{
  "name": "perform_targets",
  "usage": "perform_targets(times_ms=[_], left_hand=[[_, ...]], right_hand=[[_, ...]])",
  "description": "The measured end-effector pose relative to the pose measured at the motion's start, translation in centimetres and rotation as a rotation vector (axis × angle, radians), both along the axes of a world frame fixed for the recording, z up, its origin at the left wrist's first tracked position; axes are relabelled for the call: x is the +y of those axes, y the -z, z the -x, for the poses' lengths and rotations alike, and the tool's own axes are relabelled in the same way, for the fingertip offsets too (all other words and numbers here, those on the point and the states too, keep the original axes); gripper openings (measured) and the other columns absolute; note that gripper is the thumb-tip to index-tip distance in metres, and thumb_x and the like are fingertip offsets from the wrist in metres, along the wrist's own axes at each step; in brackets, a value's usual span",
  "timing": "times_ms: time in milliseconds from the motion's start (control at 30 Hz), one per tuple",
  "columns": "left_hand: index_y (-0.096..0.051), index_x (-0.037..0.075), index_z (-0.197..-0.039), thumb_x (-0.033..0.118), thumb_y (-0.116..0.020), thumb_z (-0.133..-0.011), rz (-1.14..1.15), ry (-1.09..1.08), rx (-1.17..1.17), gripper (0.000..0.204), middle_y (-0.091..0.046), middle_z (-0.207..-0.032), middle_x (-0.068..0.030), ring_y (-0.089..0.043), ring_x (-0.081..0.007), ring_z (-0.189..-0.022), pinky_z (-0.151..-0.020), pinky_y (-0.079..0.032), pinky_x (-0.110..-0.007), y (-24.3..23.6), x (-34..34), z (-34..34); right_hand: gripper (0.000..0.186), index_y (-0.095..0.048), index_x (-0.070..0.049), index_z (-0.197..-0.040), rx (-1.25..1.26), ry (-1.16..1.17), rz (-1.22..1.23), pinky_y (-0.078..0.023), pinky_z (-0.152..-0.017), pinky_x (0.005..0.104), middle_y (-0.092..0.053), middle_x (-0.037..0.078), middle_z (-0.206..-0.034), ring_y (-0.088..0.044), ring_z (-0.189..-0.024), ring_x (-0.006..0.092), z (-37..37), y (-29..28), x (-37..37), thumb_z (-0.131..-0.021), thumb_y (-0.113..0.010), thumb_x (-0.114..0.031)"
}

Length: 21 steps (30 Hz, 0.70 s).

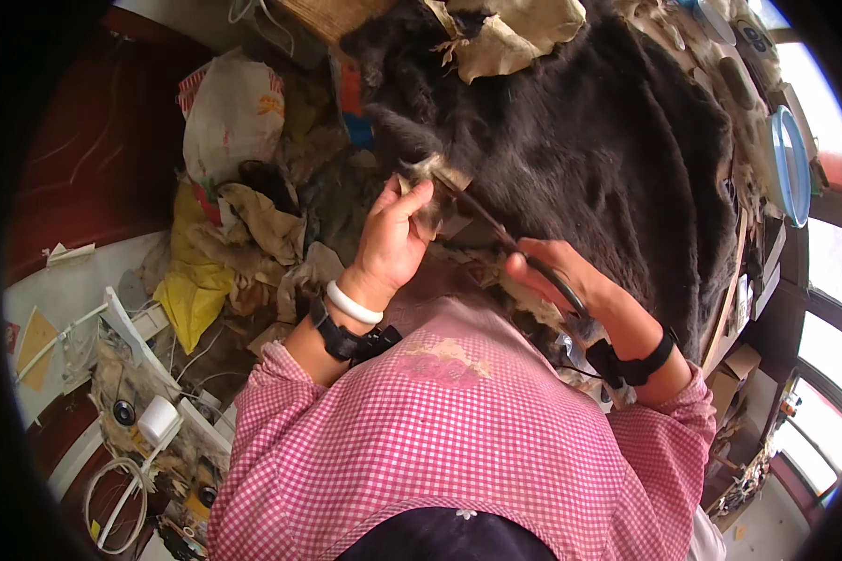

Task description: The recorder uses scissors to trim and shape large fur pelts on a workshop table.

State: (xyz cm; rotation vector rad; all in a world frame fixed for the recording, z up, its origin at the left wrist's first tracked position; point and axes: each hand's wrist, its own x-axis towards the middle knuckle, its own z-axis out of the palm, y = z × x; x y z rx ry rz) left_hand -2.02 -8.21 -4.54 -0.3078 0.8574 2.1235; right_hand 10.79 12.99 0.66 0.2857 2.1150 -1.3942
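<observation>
Cluttered hide or fur workshop. Large black pelt [608, 140] across upper centre and right; tan hide scraps [262, 220] heaped at centre left; tangled cords [112, 486] at lower left; window panes [828, 393] along right edge.

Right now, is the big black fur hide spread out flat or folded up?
Spread out. The black fur hide lies open across the work surface, its pale edge held by the left hand while the right hand works scissors there.
</observation>
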Motion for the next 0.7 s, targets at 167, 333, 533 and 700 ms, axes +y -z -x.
perform_targets(times_ms=[167,333,533,700], left_hand=[[-0.051,0.010,-0.120,0.004,-0.054,-0.093,0.003,-0.038,0.033,0.027,-0.058,-0.114,-0.0016,-0.058,-0.0140,-0.103,-0.090,-0.048,-0.029,-1.2,0.0,-0.5],[-0.047,0.010,-0.121,0.005,-0.056,-0.092,0.034,-0.038,0.207,0.030,-0.055,-0.116,-0.0024,-0.054,-0.0139,-0.107,-0.095,-0.043,-0.029,-1.3,-0.1,-0.5],[-0.046,0.012,-0.119,0.007,-0.061,-0.089,0.097,-0.017,0.251,0.034,-0.055,-0.111,-0.0002,-0.054,-0.0088,-0.096,-0.076,-0.047,-0.023,-1.6,-0.5,-0.2],[-0.046,0.013,-0.117,0.007,-0.062,-0.088,0.119,0.009,0.276,0.034,-0.055,-0.104,0.0020,-0.053,-0.0055,-0.083,-0.062,-0.044,-0.020,-2.0,-0.3,-0.1]], right_hand=[[0.071,-0.055,-0.001,-0.075,-0.271,0.295,0.103,-0.037,-0.046,0.0269,-0.045,-0.001,-0.057,-0.046,-0.049,0.0093,1.9,0.1,0.3,-0.090,-0.040,-0.069],[0.071,-0.055,-0.001,-0.077,-0.228,0.218,0.079,-0.037,-0.049,0.0250,-0.046,-0.001,-0.056,-0.045,-0.050,0.0080,0.4,-0.4,0.8,-0.091,-0.039,-0.069],[0.071,-0.053,-0.006,-0.078,-0.118,0.043,0.384,-0.037,-0.056,0.0263,-0.047,0.000,-0.065,-0.046,-0.061,0.0100,-1.7,-2.5,2.1,-0.085,-0.040,-0.076],[0.076,-0.054,-0.005,-0.081,-0.219,-0.003,0.200,-0.039,-0.058,0.0274,-0.047,0.000,-0.066,-0.046,-0.062,0.0114,-1.0,-0.9,2.0,-0.081,-0.042,-0.080]])
